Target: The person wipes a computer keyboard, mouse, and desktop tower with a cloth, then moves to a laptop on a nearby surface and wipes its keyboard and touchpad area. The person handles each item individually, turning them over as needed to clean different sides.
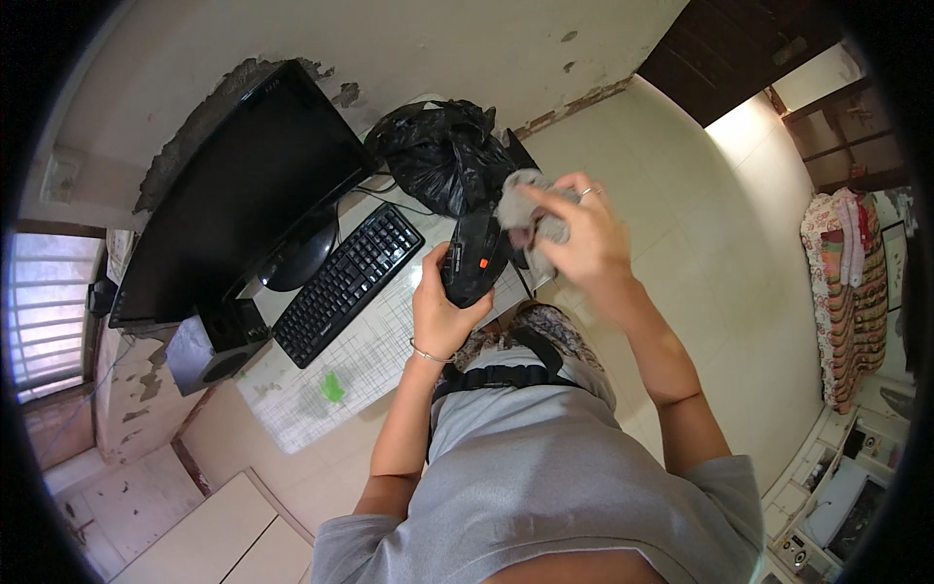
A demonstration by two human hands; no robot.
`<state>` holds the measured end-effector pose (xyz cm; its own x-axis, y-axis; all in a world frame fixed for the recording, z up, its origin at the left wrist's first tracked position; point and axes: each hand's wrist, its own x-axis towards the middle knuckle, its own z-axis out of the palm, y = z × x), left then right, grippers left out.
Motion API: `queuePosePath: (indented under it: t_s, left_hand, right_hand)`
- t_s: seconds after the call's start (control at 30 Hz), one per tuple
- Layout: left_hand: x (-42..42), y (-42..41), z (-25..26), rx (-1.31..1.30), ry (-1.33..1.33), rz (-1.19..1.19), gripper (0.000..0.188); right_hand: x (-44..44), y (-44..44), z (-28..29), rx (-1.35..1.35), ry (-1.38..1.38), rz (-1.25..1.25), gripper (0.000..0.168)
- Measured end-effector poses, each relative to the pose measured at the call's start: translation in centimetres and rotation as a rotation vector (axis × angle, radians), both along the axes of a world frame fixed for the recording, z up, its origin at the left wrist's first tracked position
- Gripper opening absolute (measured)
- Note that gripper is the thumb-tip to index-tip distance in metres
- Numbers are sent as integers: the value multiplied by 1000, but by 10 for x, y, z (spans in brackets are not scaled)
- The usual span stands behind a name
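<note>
My left hand (444,310) grips the near end of a black plastic device (478,252) with an orange button on its upper side. The device is held over the right part of a white, line-patterned table (365,379). In my right hand (591,237) is a bunched grey cloth (525,201), close to the far right side of the device. Whether the cloth touches the device cannot be made out. Just beyond the device sits a knotted black plastic bag (445,153), partly covered by it.
Left of my hands lie a black keyboard (349,285), a monitor (248,197) on its stand and a boxy speaker (215,347). Cables (379,191) run behind the keyboard. A green patch (332,387) marks the tabletop. Tiled floor (700,241) stretches to the right, towards a patterned cloth-covered piece (846,306).
</note>
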<state>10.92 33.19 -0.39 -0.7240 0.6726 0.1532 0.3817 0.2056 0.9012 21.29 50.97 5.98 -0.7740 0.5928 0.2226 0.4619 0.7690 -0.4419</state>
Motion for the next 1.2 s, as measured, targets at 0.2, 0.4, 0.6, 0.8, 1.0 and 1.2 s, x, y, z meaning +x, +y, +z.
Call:
queuePosePath:
  t_s: [0.2,0.4,0.6,0.8,1.0,1.2]
  left_hand:
    - [0,-6,3,-4,-12,-6,72]
    - [1,-12,2,-90,18,-59,74]
    - [1,-16,4,-75,-20,-51,74]
    - [3,-19,5,-4,-249,-71,74]
    - [5,-15,4,202,-665,-38,87]
    - [3,-10,9,228,-672,-159,84]
  right_hand:
    - [9,14,15,51,115,-59,55]
    - [3,0,22,92,-20,218,58]
    - [6,6,27,205,-1,196,54]
    - [-3,19,6,130,-20,95,55]
    - [10,17,-13,-202,337,-31,53]
    - [17,-29,7,-33,188,85,55]
